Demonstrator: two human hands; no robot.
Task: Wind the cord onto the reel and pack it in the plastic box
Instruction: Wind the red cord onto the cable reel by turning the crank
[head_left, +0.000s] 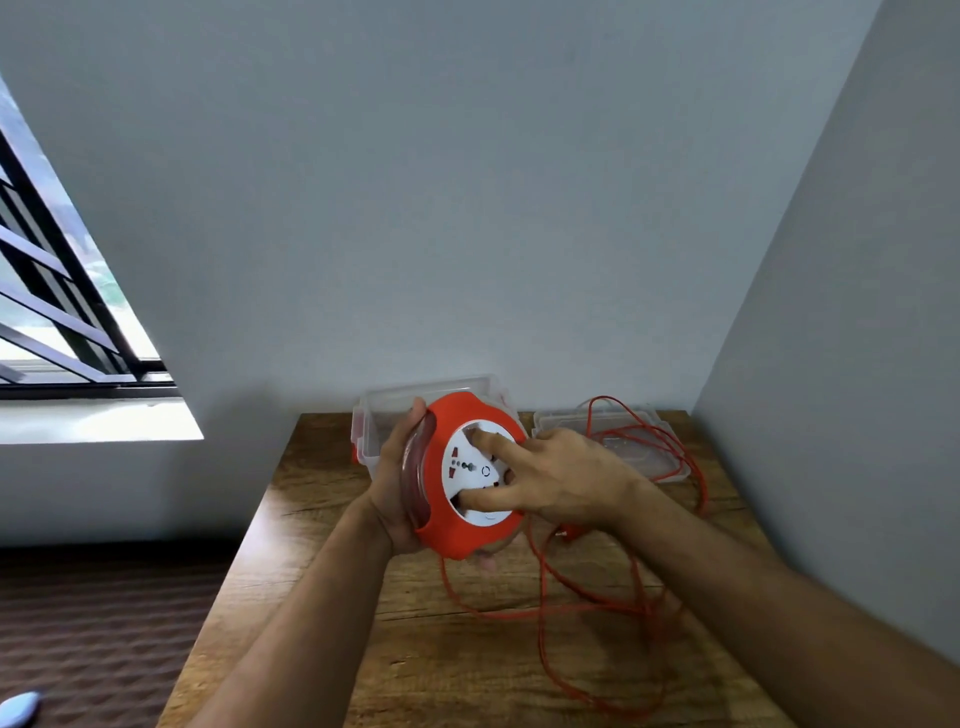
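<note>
An orange cord reel (457, 415) with a white socket face is held up above the wooden table (415, 649). My left hand (397, 483) grips its rim from the left side and behind. My right hand (550, 475) has its fingers hooked into the holes of the white centre disc. The loose orange cord (587, 603) lies in tangled loops on the table to the right and trails down from the reel. The clear plastic box (379, 415) stands behind the reel by the wall, its top uncovered.
The box's clear lid (660, 457) lies flat at the back right of the table, with cord looped over it. Grey walls close in behind and on the right. A window is at the left, and dark carpet lies below the table's left edge.
</note>
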